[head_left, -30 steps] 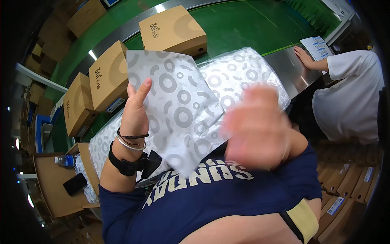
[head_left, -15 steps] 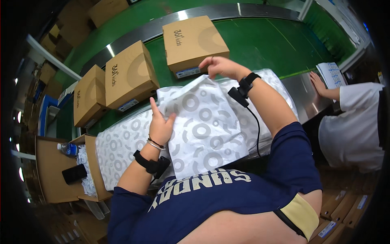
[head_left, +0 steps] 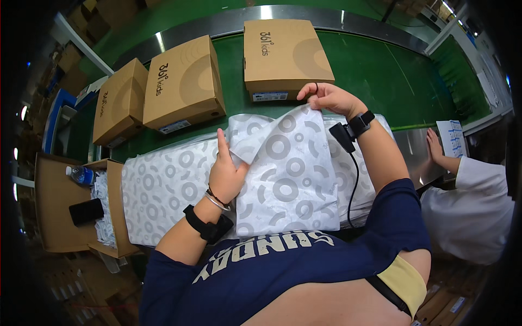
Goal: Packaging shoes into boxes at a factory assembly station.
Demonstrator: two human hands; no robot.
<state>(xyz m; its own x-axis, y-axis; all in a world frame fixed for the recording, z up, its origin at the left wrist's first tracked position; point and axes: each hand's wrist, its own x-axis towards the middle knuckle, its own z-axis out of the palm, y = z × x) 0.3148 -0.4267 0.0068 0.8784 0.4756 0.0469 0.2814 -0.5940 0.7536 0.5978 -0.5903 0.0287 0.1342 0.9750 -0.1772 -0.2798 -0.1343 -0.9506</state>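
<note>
Grip: the right hand pinches the far top corner of a sheet of patterned tissue paper, thumb and fingers closed on the paper's edge. The left hand holds the sheet's near-left edge, with the fingers extended upward along a raised fold and the thumb side against the paper. Both hands therefore grip the same sheet.

Position of the sheet: it spans between the two grips and lies partly lifted over a stack of like sheets on the desk. Left of the left grip, the stack lies flat and undisturbed. Beyond the right grip, three closed cardboard boxes rest on the green conveyor belt.

Progress, as judged from this view: one sheet is separated from the stack and is partly folded at its upper-left corner. The fold is not flattened, and the sheet is not yet placed in or on any box. All visible boxes are closed.

Right of the right grip, another person's hand rests on a metal surface beside a printed sheet.
</note>
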